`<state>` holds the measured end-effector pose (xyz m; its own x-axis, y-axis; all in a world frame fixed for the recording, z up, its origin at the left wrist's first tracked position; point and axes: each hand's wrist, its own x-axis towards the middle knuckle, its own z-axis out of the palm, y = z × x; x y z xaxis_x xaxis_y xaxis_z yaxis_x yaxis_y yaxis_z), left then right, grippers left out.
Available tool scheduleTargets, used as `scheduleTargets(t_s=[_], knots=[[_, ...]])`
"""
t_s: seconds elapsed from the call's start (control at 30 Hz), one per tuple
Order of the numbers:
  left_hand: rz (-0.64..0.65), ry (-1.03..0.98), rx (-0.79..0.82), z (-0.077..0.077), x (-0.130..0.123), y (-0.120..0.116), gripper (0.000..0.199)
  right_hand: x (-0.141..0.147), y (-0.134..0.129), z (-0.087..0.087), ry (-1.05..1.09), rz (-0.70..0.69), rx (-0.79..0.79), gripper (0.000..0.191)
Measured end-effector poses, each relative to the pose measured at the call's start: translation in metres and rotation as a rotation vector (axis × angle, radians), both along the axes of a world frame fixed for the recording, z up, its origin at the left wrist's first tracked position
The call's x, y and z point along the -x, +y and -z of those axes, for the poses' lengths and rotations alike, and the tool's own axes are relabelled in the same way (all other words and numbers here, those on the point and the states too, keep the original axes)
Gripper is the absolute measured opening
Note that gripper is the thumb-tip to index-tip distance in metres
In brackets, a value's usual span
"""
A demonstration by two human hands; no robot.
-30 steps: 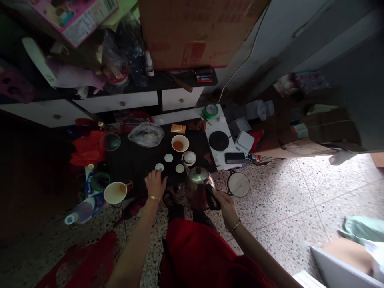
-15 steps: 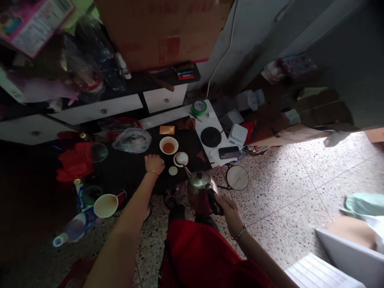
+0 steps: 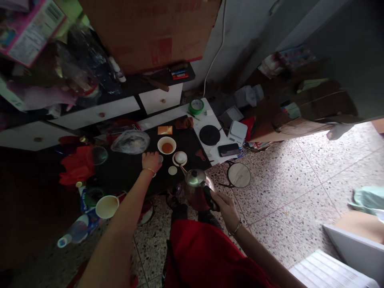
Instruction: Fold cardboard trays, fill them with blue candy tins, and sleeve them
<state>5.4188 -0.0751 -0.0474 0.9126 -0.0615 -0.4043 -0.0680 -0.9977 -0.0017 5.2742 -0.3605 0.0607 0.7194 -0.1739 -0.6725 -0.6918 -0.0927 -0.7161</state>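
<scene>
My right hand [image 3: 223, 208] is closed around the black handle of a shiny metal kettle [image 3: 195, 190]. The kettle's spout reaches to the edge of a small white lidded tea bowl [image 3: 180, 158] on the dark tabletop. My left hand [image 3: 151, 161] is closed over the table, with the rim of a small clear cup [image 3: 161, 159] showing at its fingers; most of the cup is hidden. Between the hand and the kettle lies a small pale round dish [image 3: 172, 171]. Behind it stands a white bowl [image 3: 167, 145] with orange-brown liquid.
An orange packet [image 3: 165, 130] and a clear plastic bag [image 3: 131, 142] lie on the table. To the right are green tape [image 3: 196, 106], a black round plate [image 3: 209, 135], a phone [image 3: 228, 150] and a small white scale [image 3: 238, 131]. A paper cup [image 3: 107, 207] stands at left.
My left hand has shifted slightly left, and more of the clear cup shows beside it. The kettle has moved a little up and left, its spout still by the lidded tea bowl.
</scene>
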Motion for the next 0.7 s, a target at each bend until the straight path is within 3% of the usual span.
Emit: scheduleTargets(t_s=[0.17,0.27,0.33,0.47,0.7], knots=[[-0.074,-0.013,0.048,0.011,0.024,0.003,0.043,-0.007,0.014,-0.004,-0.042,-0.068,0.011,0.054],[-0.177,-0.077,0.084,0.008,0.047,0.005,0.058,-0.010,0.024,-0.002,-0.030,-0.073,0.007,0.054],[-0.273,-0.148,0.127,0.001,0.074,0.005,0.056,-0.013,0.032,-0.001,-0.019,-0.082,0.010,0.054],[-0.419,-0.151,0.213,-0.008,0.158,0.002,0.041,-0.019,0.046,-0.001,-0.036,-0.147,0.034,0.055],[-0.546,0.342,0.171,-0.001,0.325,-0.005,0.036,-0.025,0.063,-0.002,-0.057,-0.182,0.054,0.056]])
